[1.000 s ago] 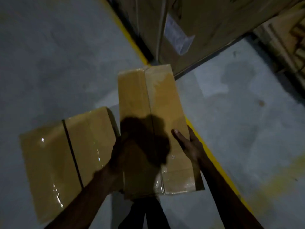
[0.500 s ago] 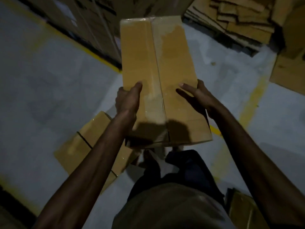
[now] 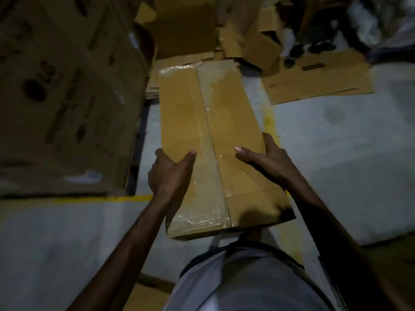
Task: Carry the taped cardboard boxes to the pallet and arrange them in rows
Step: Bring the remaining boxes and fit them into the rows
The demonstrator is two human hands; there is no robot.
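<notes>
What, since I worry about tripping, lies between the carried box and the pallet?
No pallet shows. The left hand and right hand hold the taped box; ahead, flattened cardboard litters the floor, and a large printed carton stands close on the left.

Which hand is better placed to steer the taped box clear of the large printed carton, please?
Probably the left. The left hand grips the taped box on the edge facing the large printed carton, thumb on top, so it can guide that side away. The right hand grips the opposite edge.

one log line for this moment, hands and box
phase: carry | left hand: grips long tan taped cardboard box at left edge | right hand: grips right edge | box: off floor
</notes>
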